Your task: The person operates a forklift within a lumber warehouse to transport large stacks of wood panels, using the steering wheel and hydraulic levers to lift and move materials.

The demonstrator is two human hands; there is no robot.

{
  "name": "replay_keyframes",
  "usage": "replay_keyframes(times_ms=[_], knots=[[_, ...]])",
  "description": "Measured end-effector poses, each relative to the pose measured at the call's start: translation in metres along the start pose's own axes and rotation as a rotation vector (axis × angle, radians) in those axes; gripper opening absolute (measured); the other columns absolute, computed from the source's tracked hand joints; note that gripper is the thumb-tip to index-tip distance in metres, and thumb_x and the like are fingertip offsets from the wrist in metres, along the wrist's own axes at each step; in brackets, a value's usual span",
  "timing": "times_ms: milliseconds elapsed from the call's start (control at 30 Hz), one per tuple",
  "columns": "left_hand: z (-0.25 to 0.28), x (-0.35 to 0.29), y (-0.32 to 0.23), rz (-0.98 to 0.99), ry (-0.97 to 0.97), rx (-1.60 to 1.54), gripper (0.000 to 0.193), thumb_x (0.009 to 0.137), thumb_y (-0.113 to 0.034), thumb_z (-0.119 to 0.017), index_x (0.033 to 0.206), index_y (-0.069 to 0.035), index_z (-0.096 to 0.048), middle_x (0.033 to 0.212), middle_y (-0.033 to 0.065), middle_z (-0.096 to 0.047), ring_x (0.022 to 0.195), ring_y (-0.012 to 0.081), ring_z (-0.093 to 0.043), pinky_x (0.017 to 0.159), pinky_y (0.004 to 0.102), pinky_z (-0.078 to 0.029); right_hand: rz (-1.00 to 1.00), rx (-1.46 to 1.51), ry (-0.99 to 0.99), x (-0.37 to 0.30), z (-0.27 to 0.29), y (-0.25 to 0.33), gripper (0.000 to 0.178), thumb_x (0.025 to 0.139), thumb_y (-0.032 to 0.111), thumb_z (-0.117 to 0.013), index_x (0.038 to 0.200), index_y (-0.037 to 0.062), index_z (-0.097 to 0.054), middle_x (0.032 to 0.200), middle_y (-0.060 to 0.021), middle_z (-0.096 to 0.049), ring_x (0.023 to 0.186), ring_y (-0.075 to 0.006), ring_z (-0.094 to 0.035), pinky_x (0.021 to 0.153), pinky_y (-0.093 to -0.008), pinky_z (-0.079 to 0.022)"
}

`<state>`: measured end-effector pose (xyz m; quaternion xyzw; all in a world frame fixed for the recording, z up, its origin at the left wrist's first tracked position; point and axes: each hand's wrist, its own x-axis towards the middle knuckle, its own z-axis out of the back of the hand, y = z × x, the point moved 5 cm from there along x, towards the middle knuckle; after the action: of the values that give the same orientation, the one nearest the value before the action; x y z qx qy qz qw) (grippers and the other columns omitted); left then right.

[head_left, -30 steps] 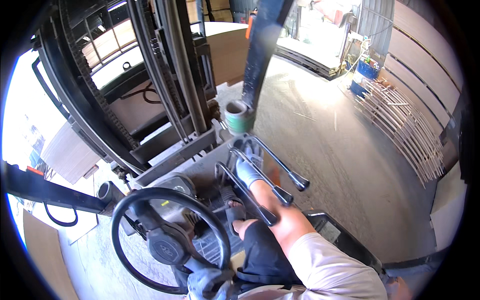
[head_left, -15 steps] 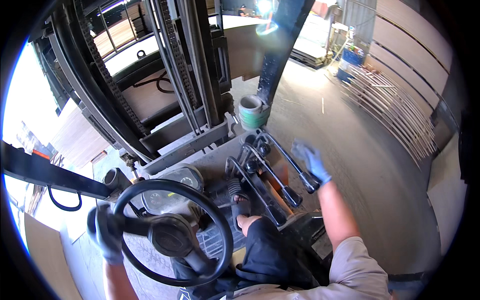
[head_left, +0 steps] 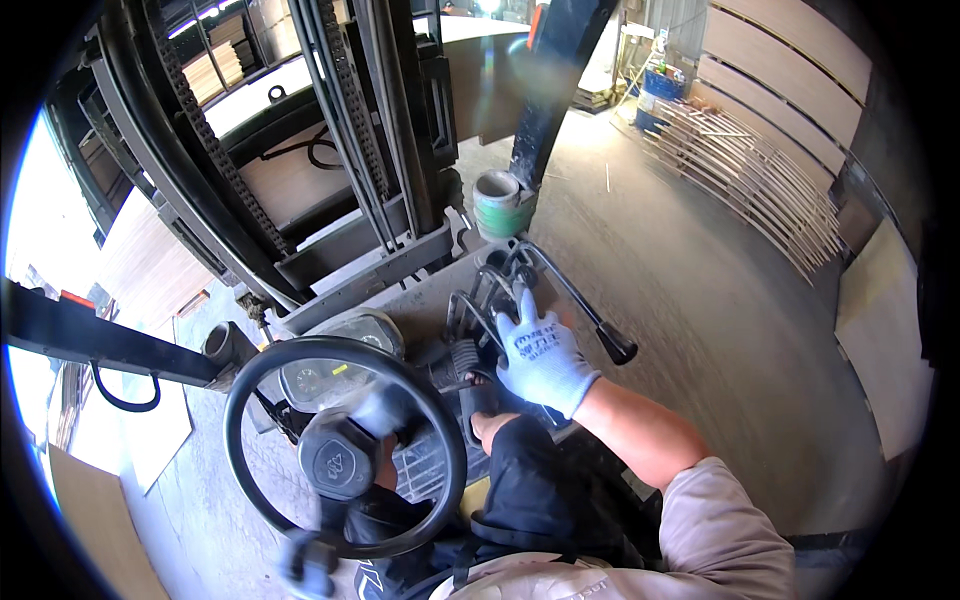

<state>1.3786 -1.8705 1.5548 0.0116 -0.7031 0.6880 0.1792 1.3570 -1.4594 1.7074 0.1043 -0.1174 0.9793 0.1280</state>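
My left hand [head_left: 306,566], in a grey-blue glove and blurred, is closed at the lower left rim of the black steering wheel [head_left: 236,440], beside a spoke. Its fingers barely show. My right hand [head_left: 545,358], in a pale blue glove with dark print, reaches palm down over the hydraulic control levers. Its visible fingers stretch forward and apart over the lever shafts. The lower ends of the nearer levers are hidden beneath the hand and wrist. The outermost lever [head_left: 618,345], with a black knob, stands free to the right of the hand.
Ahead rises the forklift mast [head_left: 385,130] with chains and hoses. A green-banded cup holder [head_left: 500,207] sits by the right post. A dashboard [head_left: 340,365] lies behind the wheel. Stacked wooden strips [head_left: 750,175], a blue drum [head_left: 660,95] and leaning boards [head_left: 880,320] stand at right.
My left hand has swung from the wheel's left side down to its lower edge as the wheel turned counterclockwise. My right hand has moved left, from beside the levers to over them.
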Motion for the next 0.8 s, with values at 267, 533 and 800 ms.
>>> replay_keyframes(times_ms=[267, 533, 800], knots=[[-0.070, 0.225, -0.139, -0.255, -0.091, -0.138, 0.021, 0.095, -0.017, -0.062, 0.107, -0.001, -0.067, 0.081, 0.0075, -0.067, 0.070, 0.0206, -0.067, 0.064, 0.0349, -0.054, -0.070, -0.010, -0.010, 0.016, 0.005, 0.017, 0.072, 0.078, 0.041, -0.077, 0.137, 0.0060, -0.054, 0.154, -0.0308, -0.032, 0.108, -0.0447, -0.062, 0.088, -0.0476, -0.055], [-0.008, 0.031, -0.011, -0.350, 0.115, 0.485, 0.010, 0.086, -0.012, -0.066, 0.085, -0.002, -0.070, 0.077, 0.0098, -0.069, 0.065, 0.0235, -0.066, 0.066, 0.0359, -0.054, -0.079, 0.035, -0.090, 0.018, 0.017, -0.015, 0.055, 0.081, 0.035, -0.073, 0.126, 0.0081, -0.056, 0.152, -0.0317, -0.033, 0.105, -0.0460, -0.063, 0.089, -0.0526, -0.052], [-0.110, 0.232, -0.168, -0.481, -0.172, -0.021, 0.010, 0.092, -0.009, -0.062, 0.099, -0.002, -0.064, 0.074, 0.0082, -0.062, 0.062, 0.0197, -0.059, 0.060, 0.0326, -0.049, -0.048, 0.042, -0.057, 0.043, 0.030, -0.029, 0.054, 0.082, 0.038, -0.072, 0.126, 0.0100, -0.058, 0.152, -0.0292, -0.036, 0.107, -0.0423, -0.063, 0.089, -0.0474, -0.053]])
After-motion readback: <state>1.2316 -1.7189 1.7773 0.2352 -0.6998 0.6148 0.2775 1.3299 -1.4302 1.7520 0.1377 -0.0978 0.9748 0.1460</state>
